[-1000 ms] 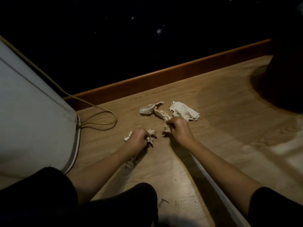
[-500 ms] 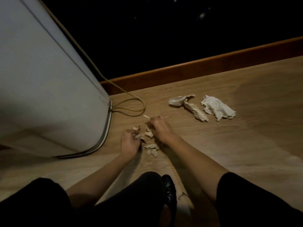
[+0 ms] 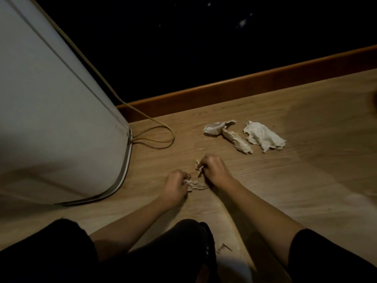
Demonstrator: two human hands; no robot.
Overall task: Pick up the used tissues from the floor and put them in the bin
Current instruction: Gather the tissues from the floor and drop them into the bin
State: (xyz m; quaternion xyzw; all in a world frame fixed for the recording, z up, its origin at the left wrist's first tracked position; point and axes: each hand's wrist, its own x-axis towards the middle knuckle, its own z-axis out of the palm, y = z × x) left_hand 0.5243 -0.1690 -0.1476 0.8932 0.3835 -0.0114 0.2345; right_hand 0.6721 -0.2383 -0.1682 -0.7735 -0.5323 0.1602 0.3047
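My left hand (image 3: 175,186) is low over the wooden floor (image 3: 285,190), fingers curled round small crumpled tissue scraps (image 3: 195,185). My right hand (image 3: 214,169) is just to its right and pinches another small tissue scrap (image 3: 198,164). Farther off lie two larger used tissues: a twisted, stained one (image 3: 228,134) and a white crumpled one (image 3: 263,137) beside it. No bin is recognisable in view.
A large white curved appliance (image 3: 51,109) stands at the left, with a yellowish cable (image 3: 157,129) looping on the floor at its base. A wooden skirting board (image 3: 244,86) runs along a dark wall. My dark-clothed knees fill the bottom edge.
The view swung left, bringing the white appliance in. My right hand left the larger tissues and came to the small scraps near my left hand; both hands have gathered the scraps closer.
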